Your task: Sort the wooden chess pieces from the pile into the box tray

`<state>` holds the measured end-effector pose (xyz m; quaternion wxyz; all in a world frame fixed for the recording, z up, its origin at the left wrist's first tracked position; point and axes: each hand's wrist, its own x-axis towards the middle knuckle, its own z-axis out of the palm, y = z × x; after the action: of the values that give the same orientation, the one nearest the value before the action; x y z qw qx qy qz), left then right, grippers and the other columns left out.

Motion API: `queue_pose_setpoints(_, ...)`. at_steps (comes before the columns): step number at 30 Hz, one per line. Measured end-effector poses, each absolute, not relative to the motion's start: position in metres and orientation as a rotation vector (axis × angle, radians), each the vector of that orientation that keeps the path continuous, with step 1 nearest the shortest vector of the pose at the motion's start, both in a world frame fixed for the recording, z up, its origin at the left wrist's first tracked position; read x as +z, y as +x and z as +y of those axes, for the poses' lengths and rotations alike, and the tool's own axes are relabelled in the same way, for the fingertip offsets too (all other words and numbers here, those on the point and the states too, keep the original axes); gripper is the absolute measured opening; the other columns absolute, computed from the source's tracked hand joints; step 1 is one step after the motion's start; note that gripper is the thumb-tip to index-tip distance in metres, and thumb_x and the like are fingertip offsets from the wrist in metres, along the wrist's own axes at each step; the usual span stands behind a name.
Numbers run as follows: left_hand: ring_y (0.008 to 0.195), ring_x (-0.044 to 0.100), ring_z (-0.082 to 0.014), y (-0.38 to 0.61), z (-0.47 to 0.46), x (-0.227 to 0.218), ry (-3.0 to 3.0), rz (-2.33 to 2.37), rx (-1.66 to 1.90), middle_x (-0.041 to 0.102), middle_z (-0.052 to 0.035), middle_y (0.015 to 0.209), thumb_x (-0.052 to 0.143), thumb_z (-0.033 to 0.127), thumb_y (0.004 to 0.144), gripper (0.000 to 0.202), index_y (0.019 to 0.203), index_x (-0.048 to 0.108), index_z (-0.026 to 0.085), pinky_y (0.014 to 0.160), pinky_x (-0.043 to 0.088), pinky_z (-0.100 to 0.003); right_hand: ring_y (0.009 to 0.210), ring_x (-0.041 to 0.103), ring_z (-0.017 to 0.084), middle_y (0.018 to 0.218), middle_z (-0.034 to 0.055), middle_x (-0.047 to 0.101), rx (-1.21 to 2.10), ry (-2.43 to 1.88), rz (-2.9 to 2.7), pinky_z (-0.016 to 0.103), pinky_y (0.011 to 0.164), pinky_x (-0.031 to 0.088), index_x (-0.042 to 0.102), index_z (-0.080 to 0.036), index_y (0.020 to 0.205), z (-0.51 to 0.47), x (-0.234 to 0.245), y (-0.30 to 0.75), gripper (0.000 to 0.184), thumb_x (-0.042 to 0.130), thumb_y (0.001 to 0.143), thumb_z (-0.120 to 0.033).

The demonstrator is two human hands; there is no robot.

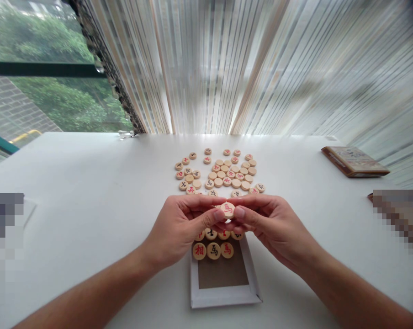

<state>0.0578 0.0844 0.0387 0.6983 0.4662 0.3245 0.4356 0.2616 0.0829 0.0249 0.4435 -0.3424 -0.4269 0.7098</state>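
Between the fingertips of both hands is a round wooden Chinese chess piece (227, 209) with a red character, its face turned toward me. My left hand (187, 221) pinches it from the left and my right hand (266, 217) from the right. Below them lies a shallow white cardboard box (223, 299) with a brown bottom. Rows of chess pieces sit in it; the nearest row has a red piece (199, 251), a black piece (214, 251) and another red piece (227, 250). My hands hide the box's far part.
Many loose chess pieces (221, 174), some face up and some blank side up, spread over the white table (90, 192) beyond my hands. A brown patterned box (355, 161) lies at the right. Striped curtains (199, 68) and a window stand behind the table.
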Motion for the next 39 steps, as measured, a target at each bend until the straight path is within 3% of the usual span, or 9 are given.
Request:
queue_pose_setpoints(5, 0.084, 0.085, -0.0231, 0.056, 0.082, 0.036, 1.05, 0.742, 0.963, 0.087, -0.0097, 0.097, 0.087, 0.02, 0.087, 0.028, 0.115, 0.085, 0.016, 0.084, 0.071, -0.03, 0.076, 0.082, 0.019, 0.085, 0.0077, 0.085, 1.741, -0.883, -1.053, 0.025, 0.072, 0.068, 0.088, -0.023, 0.108, 0.082, 0.024, 0.261, 0.031, 0.096, 0.079, -0.029)
queue_pose_setpoints(12, 0.088, 0.085, -0.028, 0.056, 0.08, 0.036, 1.111, 0.767, 0.964, 0.087, -0.0106, 0.097, 0.092, 0.022, 0.082, 0.035, 0.116, 0.085, 0.016, 0.085, 0.072, -0.036, 0.069, 0.08, 0.018, 0.083, 0.0071, 0.085, 1.705, -0.906, -1.087, 0.024, 0.066, 0.068, 0.088, -0.021, 0.099, 0.081, 0.025, 0.261, 0.029, 0.099, 0.073, -0.026)
queue_pose_setpoints(19, 0.085, 0.085, -0.0264, 0.059, 0.075, 0.035, 1.184, 0.794, 1.025, 0.087, -0.01, 0.095, 0.092, 0.022, 0.082, 0.035, 0.116, 0.084, 0.016, 0.081, 0.072, -0.032, 0.062, 0.077, 0.018, 0.074, 0.004, 0.082, 1.614, -0.933, -1.108, 0.026, 0.063, 0.069, 0.087, -0.02, 0.087, 0.079, 0.03, 0.257, 0.034, 0.105, 0.059, -0.027)
queue_pose_setpoints(24, 0.084, 0.084, -0.0205, 0.058, 0.074, 0.032, 1.358, 0.846, 1.09, 0.087, -0.0074, 0.096, 0.087, 0.013, 0.084, 0.029, 0.113, 0.085, 0.017, 0.08, 0.07, -0.024, 0.062, 0.075, 0.015, 0.074, 0.0026, 0.081, 1.626, -0.92, -1.095, 0.022, 0.063, 0.066, 0.085, -0.019, 0.08, 0.079, 0.033, 0.255, 0.034, 0.106, 0.054, -0.02)
queue_pose_setpoints(27, 0.086, 0.084, -0.0191, 0.056, 0.074, 0.031, 1.485, 0.891, 1.124, 0.086, -0.0071, 0.098, 0.085, 0.011, 0.085, 0.026, 0.111, 0.085, 0.017, 0.082, 0.069, -0.023, 0.066, 0.076, 0.014, 0.077, 0.003, 0.083, 1.625, -0.915, -1.105, 0.02, 0.064, 0.065, 0.083, -0.019, 0.079, 0.078, 0.032, 0.255, 0.033, 0.106, 0.054, -0.017)
queue_pose_setpoints(34, 0.084, 0.079, -0.0202, 0.054, 0.074, 0.028, 1.76, 0.954, 1.208, 0.085, -0.008, 0.093, 0.088, 0.018, 0.084, 0.022, 0.106, 0.085, 0.017, 0.08, 0.065, -0.029, 0.071, 0.078, 0.018, 0.08, 0.0057, 0.083, 1.544, -0.966, -1.209, 0.026, 0.066, 0.066, 0.085, -0.018, 0.09, 0.075, 0.028, 0.258, 0.037, 0.105, 0.06, -0.026)
queue_pose_setpoints(39, 0.086, 0.078, -0.0177, 0.055, 0.074, 0.027, 1.865, 0.908, 1.259, 0.084, -0.0076, 0.096, 0.087, 0.015, 0.085, 0.021, 0.106, 0.084, 0.017, 0.08, 0.062, -0.025, 0.068, 0.076, 0.017, 0.078, 0.0042, 0.082, 1.529, -0.977, -1.183, 0.022, 0.063, 0.064, 0.084, -0.019, 0.086, 0.073, 0.028, 0.257, 0.035, 0.105, 0.058, -0.021)
